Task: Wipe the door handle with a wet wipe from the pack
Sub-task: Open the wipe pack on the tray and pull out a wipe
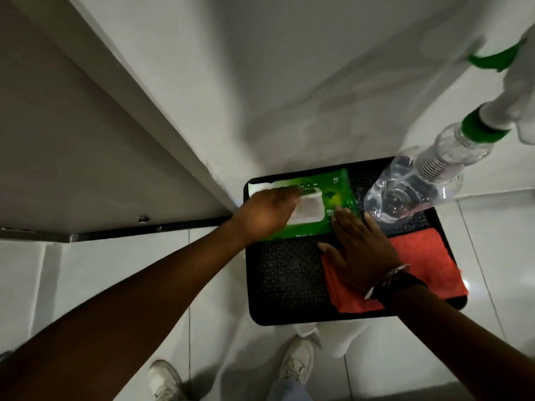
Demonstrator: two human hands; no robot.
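Note:
A green wet-wipe pack lies flat at the far left of a black tray. Its white lid sits in the middle of the pack. My left hand reaches in from the left and covers the pack's left half, its fingertips closed on the lid's far edge. My right hand lies flat with fingers spread, the fingertips resting on the pack's near right corner. A bit of white shows at the pack's far left end. No door handle is in view.
A clear spray bottle with a green collar stands at the tray's far right. A red cloth lies under my right wrist. A white wall and a grey panel rise behind and to the left. My white shoes stand on pale floor tiles.

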